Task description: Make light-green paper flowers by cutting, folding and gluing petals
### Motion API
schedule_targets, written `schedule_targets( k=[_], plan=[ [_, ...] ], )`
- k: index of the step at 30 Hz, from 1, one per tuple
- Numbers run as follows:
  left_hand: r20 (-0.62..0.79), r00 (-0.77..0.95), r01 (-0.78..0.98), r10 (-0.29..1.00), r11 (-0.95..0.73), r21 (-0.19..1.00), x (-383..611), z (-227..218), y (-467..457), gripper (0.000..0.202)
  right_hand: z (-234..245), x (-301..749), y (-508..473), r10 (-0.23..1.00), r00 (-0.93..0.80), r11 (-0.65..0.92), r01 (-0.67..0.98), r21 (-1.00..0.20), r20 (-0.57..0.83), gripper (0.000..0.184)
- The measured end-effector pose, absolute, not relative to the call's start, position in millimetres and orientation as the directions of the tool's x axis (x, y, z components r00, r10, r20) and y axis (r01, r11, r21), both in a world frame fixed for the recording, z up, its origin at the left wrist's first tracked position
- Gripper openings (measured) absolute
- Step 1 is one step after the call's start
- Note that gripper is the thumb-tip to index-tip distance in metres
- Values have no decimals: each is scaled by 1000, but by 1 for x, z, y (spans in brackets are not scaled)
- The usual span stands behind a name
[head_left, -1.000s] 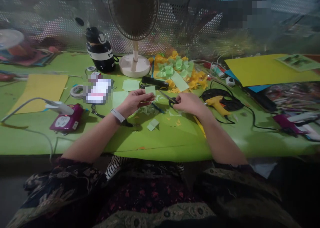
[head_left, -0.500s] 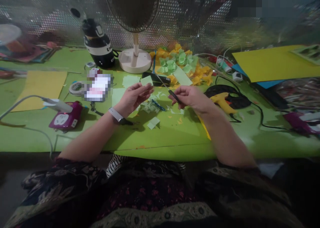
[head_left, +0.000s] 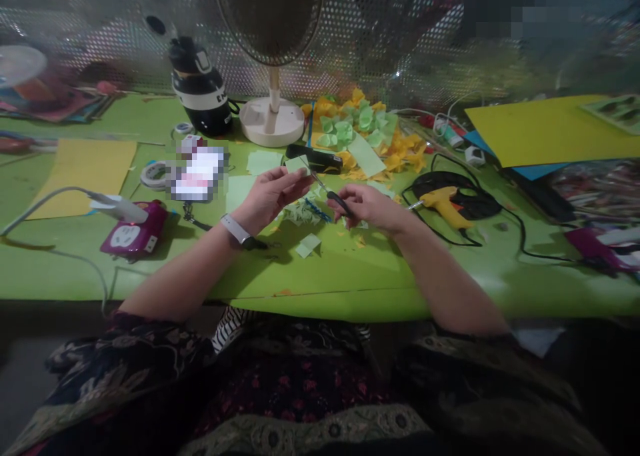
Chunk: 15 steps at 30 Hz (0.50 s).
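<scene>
My left hand point(head_left: 273, 196) pinches a small pale green paper square point(head_left: 297, 165) and holds it up above the green table point(head_left: 350, 276). My right hand point(head_left: 367, 206) grips black-handled scissors point(head_left: 333, 196), whose blades point up and left and meet the edge of the square. A heap of pale green paper scraps point(head_left: 300, 214) lies on the table just under both hands. A second small green paper piece point(head_left: 307, 245) lies closer to me. A white watch sits on my left wrist.
A fan on a white base point(head_left: 273, 119) and a dark bottle point(head_left: 201, 89) stand behind. Yellow and green paper flowers point(head_left: 363, 133) are heaped at the back. A yellow glue gun point(head_left: 440, 203) lies right, a purple socket block point(head_left: 133, 233) left, yellow sheets on both sides.
My right hand has moved the scissors left until the blades reach the paper square. My left hand has kept the square raised in nearly the same spot.
</scene>
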<state>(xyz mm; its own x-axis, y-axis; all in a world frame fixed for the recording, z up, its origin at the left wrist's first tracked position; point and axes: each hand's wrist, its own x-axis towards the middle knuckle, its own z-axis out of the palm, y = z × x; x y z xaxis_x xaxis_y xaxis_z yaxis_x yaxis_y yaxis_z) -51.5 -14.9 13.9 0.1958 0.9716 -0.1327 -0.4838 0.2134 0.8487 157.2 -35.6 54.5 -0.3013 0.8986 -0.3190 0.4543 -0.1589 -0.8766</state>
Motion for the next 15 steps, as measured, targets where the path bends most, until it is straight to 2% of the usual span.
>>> schedule_targets(
  k=[15],
  plan=[
    [-127, 216, -525, 968, 225, 821, -51, 10, -14, 21, 41, 155, -33, 913, -331, -77, 434, -898, -239, 46]
  ],
)
